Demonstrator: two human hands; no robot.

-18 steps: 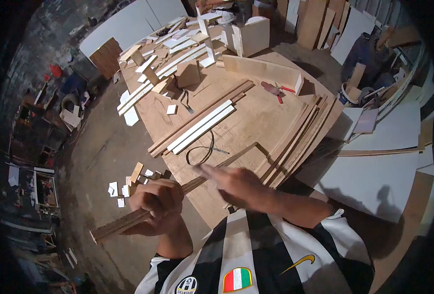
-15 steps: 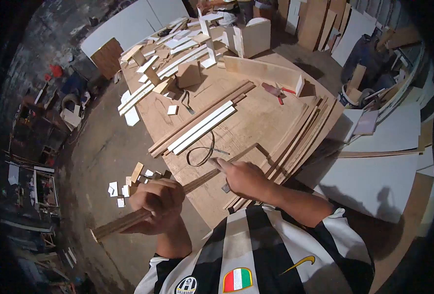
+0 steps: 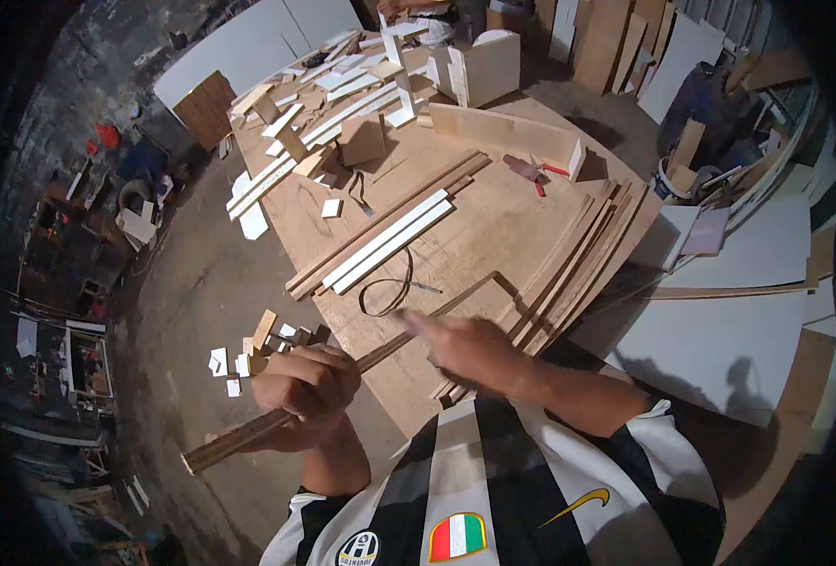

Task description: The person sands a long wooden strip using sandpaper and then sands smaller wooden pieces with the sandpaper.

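My left hand (image 3: 306, 396) is wrapped round a long thin wooden strip (image 3: 239, 441), whose near end sticks out at the lower left. The strip slants up to the right over the worktable. My right hand (image 3: 470, 351) is over the strip's middle part, slightly blurred, with a finger stretched along it; whatever is under its other fingers is hidden. Just beyond that hand a dark looped cord (image 3: 388, 297) lies on the tabletop. Two white strips (image 3: 389, 242) rest beside brown strips (image 3: 380, 226) further up.
Stacked wooden strips (image 3: 578, 269) lie along the table's right side. Red-handled pliers (image 3: 538, 177) lie near an upright board (image 3: 503, 135). White offcuts (image 3: 347, 85) cover the far end, where a person (image 3: 427, 11) is partly visible. Small blocks (image 3: 248, 363) are on the floor at left.
My right hand has moved along the strip, first away to the right and then slightly back. The strip's near end has shifted and turned a little in my left hand.
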